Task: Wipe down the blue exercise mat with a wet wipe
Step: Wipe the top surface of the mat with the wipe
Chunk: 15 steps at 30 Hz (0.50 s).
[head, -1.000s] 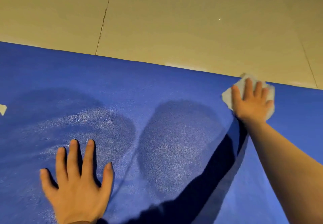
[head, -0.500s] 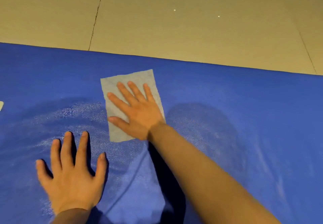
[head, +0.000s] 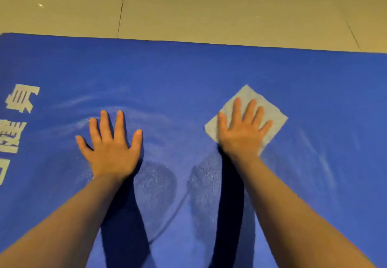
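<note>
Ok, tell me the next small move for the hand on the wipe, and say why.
Probably slide the right hand, flat on the wet wipe, away toward the mat's far edge. The blue mat shows pale wipe streaks around both hands, while the strip near that edge looks unstreaked. The left hand is spread flat on the mat and can go on bracing.

White printed characters (head: 17, 121) ran down the left end of the blue exercise mat (head: 188, 75), turned sideways and cut off by the frame edge; I could not read any of them.
</note>
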Each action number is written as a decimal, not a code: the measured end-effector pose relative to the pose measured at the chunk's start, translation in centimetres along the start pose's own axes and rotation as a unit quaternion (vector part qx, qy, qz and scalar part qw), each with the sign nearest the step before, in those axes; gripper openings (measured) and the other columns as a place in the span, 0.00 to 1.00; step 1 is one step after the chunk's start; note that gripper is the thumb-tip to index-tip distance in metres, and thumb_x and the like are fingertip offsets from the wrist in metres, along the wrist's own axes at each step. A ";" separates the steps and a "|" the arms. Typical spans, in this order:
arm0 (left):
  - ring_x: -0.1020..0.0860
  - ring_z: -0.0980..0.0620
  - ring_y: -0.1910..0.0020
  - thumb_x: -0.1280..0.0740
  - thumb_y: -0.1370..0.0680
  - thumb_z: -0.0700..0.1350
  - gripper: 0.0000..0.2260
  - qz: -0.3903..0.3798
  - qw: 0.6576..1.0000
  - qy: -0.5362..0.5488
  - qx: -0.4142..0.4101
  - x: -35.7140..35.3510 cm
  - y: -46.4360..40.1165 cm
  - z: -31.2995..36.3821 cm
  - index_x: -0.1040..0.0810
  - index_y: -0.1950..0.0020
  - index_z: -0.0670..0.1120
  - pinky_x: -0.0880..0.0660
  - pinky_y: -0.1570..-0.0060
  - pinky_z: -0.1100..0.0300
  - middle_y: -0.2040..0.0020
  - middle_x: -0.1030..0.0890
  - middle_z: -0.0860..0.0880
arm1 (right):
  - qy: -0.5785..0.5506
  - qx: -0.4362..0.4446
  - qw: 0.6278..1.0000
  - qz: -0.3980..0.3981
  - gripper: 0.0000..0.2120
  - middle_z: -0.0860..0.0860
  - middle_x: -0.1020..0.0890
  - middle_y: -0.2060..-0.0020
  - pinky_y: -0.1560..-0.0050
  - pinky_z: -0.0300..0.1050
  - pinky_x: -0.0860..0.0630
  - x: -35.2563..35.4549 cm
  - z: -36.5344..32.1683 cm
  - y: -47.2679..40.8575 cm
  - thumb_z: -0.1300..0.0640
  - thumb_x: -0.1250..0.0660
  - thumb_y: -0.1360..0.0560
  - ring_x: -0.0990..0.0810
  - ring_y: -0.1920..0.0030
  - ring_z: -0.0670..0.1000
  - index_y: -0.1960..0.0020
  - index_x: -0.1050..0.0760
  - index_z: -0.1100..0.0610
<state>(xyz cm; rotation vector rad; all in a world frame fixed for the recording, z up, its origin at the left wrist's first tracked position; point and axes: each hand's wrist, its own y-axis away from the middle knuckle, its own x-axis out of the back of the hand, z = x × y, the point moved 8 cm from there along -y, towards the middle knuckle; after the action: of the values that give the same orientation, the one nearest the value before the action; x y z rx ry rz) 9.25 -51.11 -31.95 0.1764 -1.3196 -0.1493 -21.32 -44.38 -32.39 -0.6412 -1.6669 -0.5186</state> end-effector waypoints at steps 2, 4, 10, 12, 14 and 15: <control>0.54 0.46 0.20 0.47 0.18 0.61 0.28 -0.008 0.998 0.040 -0.043 0.5 1.0 -0.4 0.44 0.20 0.54 0.59 0.26 0.39 0.19 0.49 0.47 | 0.009 0.180 0.984 -0.003 0.29 0.59 0.33 0.26 0.29 0.68 0.48 -1.5 -6.9 7.7 0.39 0.51 0.22 0.36 0.26 0.64 0.25 0.34 0.50; 0.45 0.42 0.21 0.49 0.21 0.62 0.29 0.018 0.993 0.063 -0.094 1.4 4.2 -1.8 0.36 0.22 0.50 0.52 0.28 0.36 0.21 0.40 0.44 | 0.025 0.293 0.953 -0.067 0.29 0.56 0.34 0.25 0.30 0.66 0.49 -2.5 -10.6 14.6 0.38 0.52 0.22 0.37 0.25 0.61 0.25 0.35 0.48; 0.40 0.43 0.24 0.54 0.18 0.62 0.30 0.024 0.993 -0.015 -0.111 -0.4 18.6 -10.3 0.31 0.24 0.48 0.48 0.29 0.37 0.24 0.34 0.43 | -0.010 0.292 0.952 -0.094 0.30 0.50 0.37 0.24 0.27 0.62 0.48 0.0 -1.9 17.1 0.35 0.52 0.21 0.39 0.24 0.55 0.24 0.35 0.47; 0.39 0.42 0.24 0.54 0.18 0.61 0.29 0.033 0.992 -0.041 -0.118 -0.7 19.4 -11.0 0.31 0.24 0.47 0.48 0.29 0.38 0.24 0.33 0.42 | 0.010 0.143 0.985 -0.091 0.35 0.49 0.45 0.21 0.25 0.60 0.56 1.4 5.8 15.4 0.31 0.55 0.24 0.48 0.21 0.54 0.21 0.45 0.44; 0.40 0.42 0.24 0.50 0.20 0.58 0.27 0.040 0.992 -0.045 -0.111 -0.6 19.1 -10.9 0.31 0.25 0.47 0.48 0.28 0.38 0.24 0.33 0.42 | 0.025 -0.014 0.992 -0.123 0.37 0.48 0.53 0.20 0.24 0.59 0.60 2.7 13.3 15.2 0.30 0.58 0.26 0.56 0.21 0.53 0.21 0.53 0.42; 0.40 0.41 0.24 0.49 0.20 0.57 0.27 0.038 0.992 -0.049 -0.110 -0.7 19.1 -10.9 0.31 0.25 0.47 0.49 0.28 0.38 0.24 0.33 0.41 | 0.024 -0.084 0.988 -0.127 0.36 0.49 0.55 0.20 0.24 0.61 0.60 3.7 16.2 15.8 0.31 0.58 0.25 0.57 0.21 0.53 0.20 0.55 0.43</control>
<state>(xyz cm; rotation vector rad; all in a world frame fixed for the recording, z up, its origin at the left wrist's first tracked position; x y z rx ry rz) 19.79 -31.80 -31.15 -0.0690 -1.3943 -0.2392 -23.22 -21.56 -31.93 -0.5353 -1.6800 -0.8594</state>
